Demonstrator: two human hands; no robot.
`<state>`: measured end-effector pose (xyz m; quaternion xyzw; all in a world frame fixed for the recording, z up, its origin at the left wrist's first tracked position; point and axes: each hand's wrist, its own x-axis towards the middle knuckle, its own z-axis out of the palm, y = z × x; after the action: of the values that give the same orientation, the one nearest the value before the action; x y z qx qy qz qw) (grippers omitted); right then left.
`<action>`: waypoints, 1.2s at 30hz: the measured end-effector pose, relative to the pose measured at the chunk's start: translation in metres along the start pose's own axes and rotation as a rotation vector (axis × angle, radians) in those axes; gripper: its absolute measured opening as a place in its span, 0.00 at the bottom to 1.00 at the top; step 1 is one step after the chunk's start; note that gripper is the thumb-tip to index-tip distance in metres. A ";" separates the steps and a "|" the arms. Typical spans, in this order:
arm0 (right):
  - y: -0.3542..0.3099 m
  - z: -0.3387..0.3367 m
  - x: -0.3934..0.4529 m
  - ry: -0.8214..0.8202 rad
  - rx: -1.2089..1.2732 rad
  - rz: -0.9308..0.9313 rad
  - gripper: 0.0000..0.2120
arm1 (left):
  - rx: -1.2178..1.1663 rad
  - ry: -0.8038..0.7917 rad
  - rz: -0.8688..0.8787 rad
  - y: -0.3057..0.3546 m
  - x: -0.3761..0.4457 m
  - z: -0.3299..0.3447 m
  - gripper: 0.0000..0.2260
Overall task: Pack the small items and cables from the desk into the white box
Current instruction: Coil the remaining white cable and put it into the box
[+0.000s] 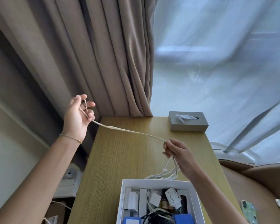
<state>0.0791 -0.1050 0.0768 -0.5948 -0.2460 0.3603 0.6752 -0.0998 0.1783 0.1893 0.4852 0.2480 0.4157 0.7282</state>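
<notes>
Cable [129, 131] stretched taut between hands (both gripping), above desk [120, 159]

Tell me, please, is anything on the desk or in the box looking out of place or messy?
Mostly tidy. The white cable is stretched between the left hand and right hand, its loose end tangled on the desk just behind the white box. A phone lies at the desk's right edge, not yet packed.

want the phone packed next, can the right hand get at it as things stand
Probably not right away: the right hand is pinching the white cable stretched to the left hand. The phone lies uncovered at the desk's right edge, so the path itself looks free.
</notes>
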 end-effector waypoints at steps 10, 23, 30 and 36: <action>-0.047 0.036 0.002 -0.165 -0.220 -0.117 0.13 | 0.556 -0.494 0.120 -0.065 -0.073 0.043 0.23; -0.041 0.032 -0.015 -0.218 -0.163 -0.015 0.17 | 0.578 -0.533 0.083 -0.059 -0.087 0.054 0.21; -0.009 0.015 -0.047 -0.238 -0.111 0.098 0.14 | 0.258 -0.375 -0.153 -0.045 -0.101 0.032 0.21; 0.021 0.003 -0.091 -0.166 -0.280 0.251 0.14 | 0.262 -0.447 -0.365 -0.079 -0.153 0.015 0.20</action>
<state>0.0167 -0.1738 0.0655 -0.6771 -0.2724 0.4518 0.5131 -0.1410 0.0268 0.1164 0.6016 0.2163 0.1257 0.7586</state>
